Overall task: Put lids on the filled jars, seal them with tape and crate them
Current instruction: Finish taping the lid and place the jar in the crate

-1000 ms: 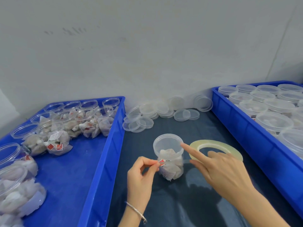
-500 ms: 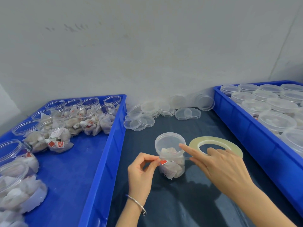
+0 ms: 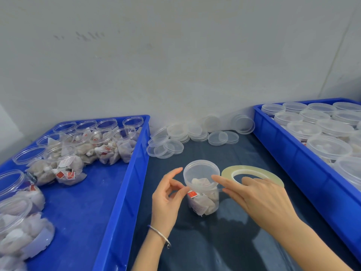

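A clear lidded jar filled with tea bags stands on the dark table between my hands. My left hand pinches something thin, apparently clear tape, against the jar's left side just under the lid. My right hand lies flat, its straight forefinger pressing on the lid's right edge. A flat roll of clear tape lies on the table right behind my right hand. Loose clear lids are scattered and stacked at the back by the wall.
A blue crate on the left holds several open jars of tea bags. Another blue crate on the right holds several lidded jars. A grey wall closes the back.
My right forefinger has slid along the lid's rim toward the jar's right side. My left hand keeps its pinch at the jar's left side. The jar has stayed in place.
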Demonstrator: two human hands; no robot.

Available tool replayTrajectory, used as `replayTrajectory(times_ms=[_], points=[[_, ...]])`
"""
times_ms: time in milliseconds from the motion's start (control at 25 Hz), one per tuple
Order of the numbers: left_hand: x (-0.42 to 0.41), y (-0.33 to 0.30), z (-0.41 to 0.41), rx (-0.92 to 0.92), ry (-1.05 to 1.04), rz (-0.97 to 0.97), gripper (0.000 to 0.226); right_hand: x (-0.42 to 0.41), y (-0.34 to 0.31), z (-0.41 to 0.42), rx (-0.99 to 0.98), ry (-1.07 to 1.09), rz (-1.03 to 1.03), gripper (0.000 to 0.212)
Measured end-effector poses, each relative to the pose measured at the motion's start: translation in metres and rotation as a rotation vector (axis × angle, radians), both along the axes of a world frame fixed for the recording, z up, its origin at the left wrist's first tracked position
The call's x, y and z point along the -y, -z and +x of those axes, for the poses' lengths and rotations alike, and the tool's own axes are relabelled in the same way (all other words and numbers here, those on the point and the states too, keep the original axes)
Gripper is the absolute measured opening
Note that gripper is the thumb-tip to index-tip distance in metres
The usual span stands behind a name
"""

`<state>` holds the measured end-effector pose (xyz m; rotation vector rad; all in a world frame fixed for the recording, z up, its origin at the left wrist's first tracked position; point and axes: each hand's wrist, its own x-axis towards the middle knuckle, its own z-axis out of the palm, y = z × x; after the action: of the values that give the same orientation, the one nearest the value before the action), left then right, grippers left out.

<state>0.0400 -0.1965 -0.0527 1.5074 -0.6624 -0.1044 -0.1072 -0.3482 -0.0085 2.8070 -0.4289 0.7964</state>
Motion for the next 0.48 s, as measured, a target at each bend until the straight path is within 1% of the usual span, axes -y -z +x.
replayTrajectory(times_ms=[80, 160, 280, 360, 400, 480], points=[[-0.002, -0.001, 0.010, 0.098, 0.075, 0.058, 0.040, 0.000, -0.001, 0.000, -0.010, -0.005, 0.007, 0.042], [-0.004, -0.003, 0.020, 0.152, 0.121, 0.074, 0.037, 0.001, 0.000, 0.000, -0.002, -0.008, 0.012, 0.043], [0.002, -0.007, 0.029, 0.207, 0.079, 0.073, 0.033, -0.001, -0.003, 0.001, 0.009, 0.003, 0.031, 0.057], [0.005, -0.010, 0.034, 0.182, 0.085, 0.058, 0.028, -0.002, -0.005, 0.001, 0.011, 0.004, 0.023, 0.061], [0.006, -0.009, 0.036, 0.150, 0.143, 0.051, 0.027, -0.001, -0.004, 0.000, 0.021, 0.002, 0.020, 0.060], [0.006, -0.007, 0.033, 0.049, 0.357, 0.068, 0.015, 0.001, -0.001, -0.001, 0.031, -0.006, 0.014, 0.055]])
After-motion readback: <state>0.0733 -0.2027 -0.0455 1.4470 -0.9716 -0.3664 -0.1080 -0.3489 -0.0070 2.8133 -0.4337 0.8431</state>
